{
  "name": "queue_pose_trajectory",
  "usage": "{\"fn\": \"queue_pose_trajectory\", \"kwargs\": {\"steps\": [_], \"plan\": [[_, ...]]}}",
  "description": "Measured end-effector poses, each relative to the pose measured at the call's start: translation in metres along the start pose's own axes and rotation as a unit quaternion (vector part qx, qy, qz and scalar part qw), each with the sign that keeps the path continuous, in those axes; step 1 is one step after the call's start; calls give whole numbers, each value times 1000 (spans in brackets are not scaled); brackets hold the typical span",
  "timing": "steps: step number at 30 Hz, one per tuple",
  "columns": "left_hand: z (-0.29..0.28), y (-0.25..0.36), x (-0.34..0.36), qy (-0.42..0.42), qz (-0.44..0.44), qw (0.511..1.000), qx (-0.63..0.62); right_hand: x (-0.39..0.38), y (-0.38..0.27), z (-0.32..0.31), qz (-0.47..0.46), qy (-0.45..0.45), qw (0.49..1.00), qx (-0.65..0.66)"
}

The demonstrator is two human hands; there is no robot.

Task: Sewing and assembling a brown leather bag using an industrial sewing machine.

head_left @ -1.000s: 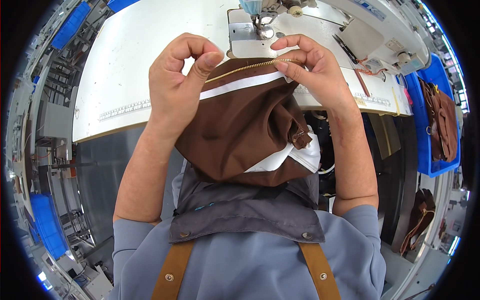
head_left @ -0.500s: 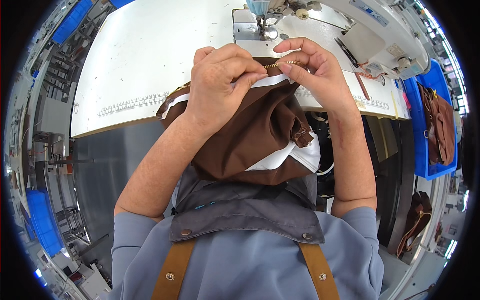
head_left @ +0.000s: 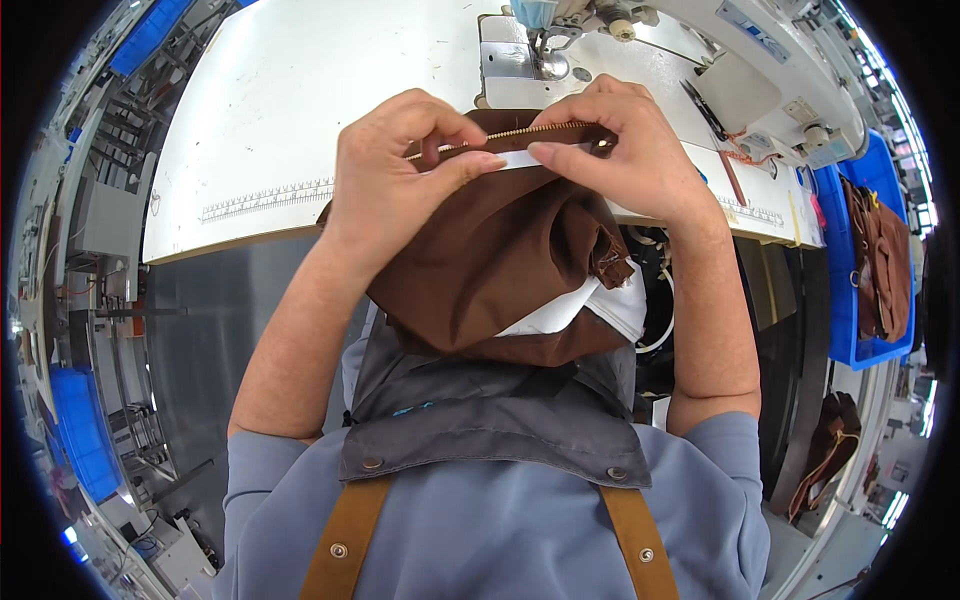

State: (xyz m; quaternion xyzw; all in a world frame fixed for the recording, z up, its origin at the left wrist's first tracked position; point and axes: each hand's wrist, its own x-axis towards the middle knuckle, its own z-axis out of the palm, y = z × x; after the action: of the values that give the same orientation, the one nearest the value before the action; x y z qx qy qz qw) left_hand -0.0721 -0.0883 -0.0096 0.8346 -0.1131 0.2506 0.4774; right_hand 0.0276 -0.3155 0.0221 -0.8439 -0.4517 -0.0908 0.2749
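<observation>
The brown fabric bag piece [head_left: 500, 260] hangs between both hands in front of the person's chest, its upper edge lifted over the near edge of the white sewing table [head_left: 300, 110]. Along that upper edge runs a brass-toothed zipper [head_left: 500, 135], and its long axis is the relation that matters: it lies almost level, from about nine o'clock at the left hand to three o'clock at the right, rising slightly toward the right.

The left hand [head_left: 390, 180] is closed in a pinch, thumb stretched along the white lining strip [head_left: 520, 158] just under the teeth, fingers curled over the top of the zipper's left end. The right hand [head_left: 630, 160] is likewise closed on the right end, thumb pointing toward the left thumb until the two tips nearly meet, fingers folded over the brown tape. Both hands sit on the zipper, neither nearer than the other; the bulk of the fabric drops toward six o'clock, with a white lining [head_left: 600, 305] showing at its lower right.

The sewing machine [head_left: 560, 50] stands at twelve o'clock, just beyond the hands, its needle area [head_left: 548, 62] directly past the middle of the zipper. A blue bin [head_left: 850, 300] with brown pieces sits well apart at three o'clock.
</observation>
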Motion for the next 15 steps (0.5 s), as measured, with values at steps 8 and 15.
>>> {"fn": "queue_pose_trajectory", "kwargs": {"steps": [8, 15], "plan": [[27, -2, 1, 78, 77, 990, 85, 9, -4, 4, 82, -120, 957, 252], [31, 1, -3, 94, 172, 957, 215, 10, 5, 6, 113, -158, 913, 358]]}}
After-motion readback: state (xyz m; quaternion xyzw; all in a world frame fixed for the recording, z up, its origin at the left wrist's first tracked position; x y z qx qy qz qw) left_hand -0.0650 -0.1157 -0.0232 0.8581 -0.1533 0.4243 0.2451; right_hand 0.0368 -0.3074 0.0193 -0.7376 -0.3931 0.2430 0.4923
